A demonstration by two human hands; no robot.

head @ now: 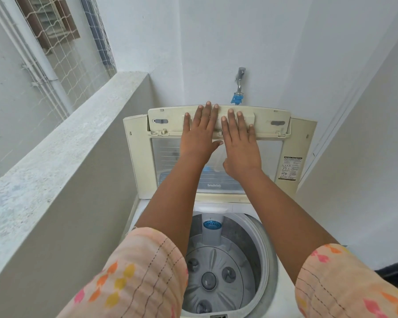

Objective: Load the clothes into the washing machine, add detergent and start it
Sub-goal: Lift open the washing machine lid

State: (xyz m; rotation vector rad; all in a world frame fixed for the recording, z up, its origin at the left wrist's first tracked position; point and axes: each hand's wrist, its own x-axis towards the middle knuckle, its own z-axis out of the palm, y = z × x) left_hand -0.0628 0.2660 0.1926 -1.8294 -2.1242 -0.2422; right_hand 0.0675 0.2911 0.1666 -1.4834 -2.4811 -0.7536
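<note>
Washer open, drum bare

I see the cream top-load washer [216,203] with its folding lid [218,125] raised upright toward the back wall, and the grey drum [218,271] below showing its pulsator with no clothes inside.

White walls [228,37] close me into a narrow corner, daylit and plain. On my left runs a grey ledge [62,143] with netting [62,49] stretched above it. A tap [240,79] with a blue fitting sticks out of the wall ahead.
</note>
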